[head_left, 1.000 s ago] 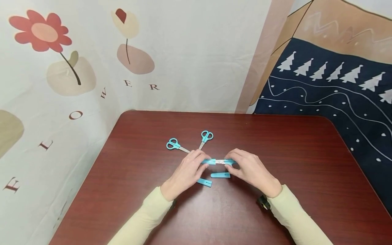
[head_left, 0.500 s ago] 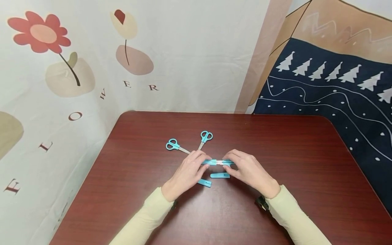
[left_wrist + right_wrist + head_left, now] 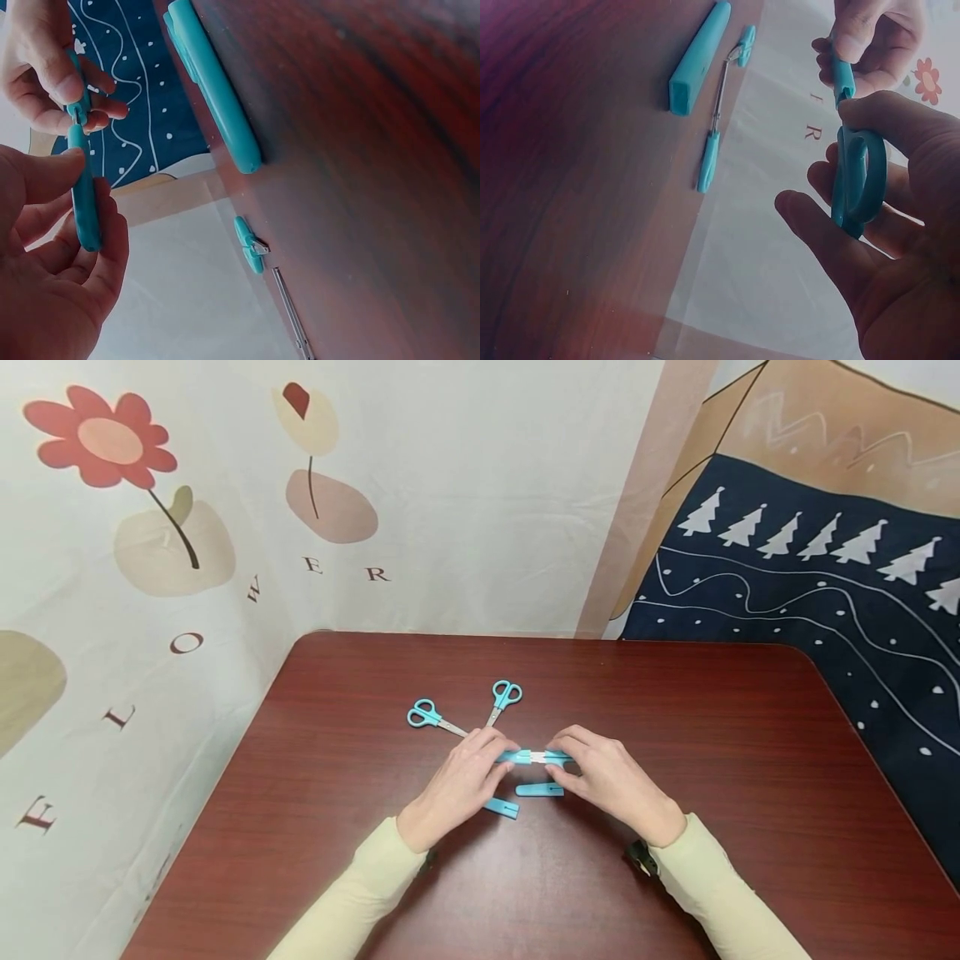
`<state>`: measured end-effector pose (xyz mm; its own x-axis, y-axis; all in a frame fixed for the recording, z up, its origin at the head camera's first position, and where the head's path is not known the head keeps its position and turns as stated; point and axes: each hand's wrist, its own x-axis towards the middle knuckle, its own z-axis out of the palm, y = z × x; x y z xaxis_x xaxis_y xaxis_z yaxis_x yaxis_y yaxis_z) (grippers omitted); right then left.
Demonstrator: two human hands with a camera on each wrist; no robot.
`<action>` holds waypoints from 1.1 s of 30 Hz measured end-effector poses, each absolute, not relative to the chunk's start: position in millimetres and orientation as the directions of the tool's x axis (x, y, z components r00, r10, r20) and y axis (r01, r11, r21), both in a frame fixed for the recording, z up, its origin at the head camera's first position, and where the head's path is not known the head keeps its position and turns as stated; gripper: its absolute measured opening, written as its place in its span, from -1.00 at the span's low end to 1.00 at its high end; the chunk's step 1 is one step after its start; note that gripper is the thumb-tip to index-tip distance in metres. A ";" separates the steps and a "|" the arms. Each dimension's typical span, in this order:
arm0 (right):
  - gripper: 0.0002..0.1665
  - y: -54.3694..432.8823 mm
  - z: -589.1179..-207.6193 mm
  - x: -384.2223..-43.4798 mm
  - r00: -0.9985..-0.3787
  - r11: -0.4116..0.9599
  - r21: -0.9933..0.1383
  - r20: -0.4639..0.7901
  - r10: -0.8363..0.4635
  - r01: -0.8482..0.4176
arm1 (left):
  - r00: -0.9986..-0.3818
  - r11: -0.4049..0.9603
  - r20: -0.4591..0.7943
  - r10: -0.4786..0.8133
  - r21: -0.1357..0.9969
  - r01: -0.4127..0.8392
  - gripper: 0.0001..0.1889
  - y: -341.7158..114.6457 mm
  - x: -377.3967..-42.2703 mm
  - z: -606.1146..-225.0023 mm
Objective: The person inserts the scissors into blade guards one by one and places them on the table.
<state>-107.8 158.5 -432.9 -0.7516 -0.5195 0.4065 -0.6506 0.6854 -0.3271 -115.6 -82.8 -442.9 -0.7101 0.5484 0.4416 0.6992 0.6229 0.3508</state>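
My left hand [image 3: 456, 783] grips a light-blue scissors cap [image 3: 85, 206] between thumb and fingers. In my right hand [image 3: 613, 779] is a pair of scissors [image 3: 842, 184] with light-blue handles, held by the handle. The scissors' blades run into the cap, with a short length of metal showing between cap and handle in the head view. Both hands are raised a little over the table in the wrist views. Beneath them lie two more blue caps: one whole cap [image 3: 538, 790], and another cap [image 3: 502, 808] partly hidden behind my left hand.
Two uncapped scissors lie beyond the hands: the left scissors [image 3: 432, 718] and the right scissors [image 3: 500, 700], their blade tips hidden by the left hand. The dark red-brown table [image 3: 712, 710] meets a printed curtain [image 3: 480, 510] at its far edge.
The right hand has shifted slightly left with the scissors, and less blade shows outside the cap than a second ago. The left hand stays nearly in place. The loose scissors and caps have not moved.
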 end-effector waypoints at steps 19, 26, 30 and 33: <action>-0.76 156.3 -430.0 -108.1 -0.742 0.674 -0.328 0.409 -0.530 -0.662 | -0.679 0.623 0.471 0.563 0.299 0.723 -0.78 -79.0 -115.8 -440.2; -0.76 156.1 -430.2 -108.8 -0.746 0.674 -0.336 0.409 -0.525 -0.658 | -0.682 0.627 0.465 0.565 0.296 0.721 -0.78 -78.0 -116.1 -439.8; -0.75 155.6 -429.9 -108.8 -0.749 0.675 -0.338 0.406 -0.523 -0.655 | -0.678 0.627 0.469 0.566 0.290 0.723 -0.78 -77.4 -116.3 -439.5; -0.75 155.1 -429.4 -108.7 -0.750 0.676 -0.339 0.407 -0.521 -0.654 | -0.674 0.626 0.477 0.564 0.286 0.726 -0.78 -77.1 -116.5 -439.6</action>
